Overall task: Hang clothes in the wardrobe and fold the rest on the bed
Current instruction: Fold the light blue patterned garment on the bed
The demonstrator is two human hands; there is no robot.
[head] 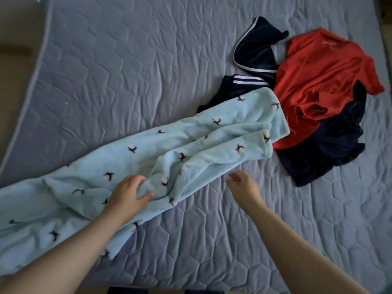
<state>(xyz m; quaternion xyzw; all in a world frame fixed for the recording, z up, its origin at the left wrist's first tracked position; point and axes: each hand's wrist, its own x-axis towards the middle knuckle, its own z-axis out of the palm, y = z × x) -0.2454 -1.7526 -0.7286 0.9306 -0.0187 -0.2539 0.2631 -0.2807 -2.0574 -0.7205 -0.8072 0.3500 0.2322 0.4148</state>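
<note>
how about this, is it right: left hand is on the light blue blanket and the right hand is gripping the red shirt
Not quite. The head view shows the right hand gripping nothing: it hovers open over the bed, apart from the red shirt. The left hand does rest on the light blue blanket.

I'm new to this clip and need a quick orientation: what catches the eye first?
A long pale blue fleece runs diagonally across the grey quilted bed, with the left hand resting on it. At its far right end a red shirt lies among navy clothes. The right hand hovers open beside the fleece.
</note>
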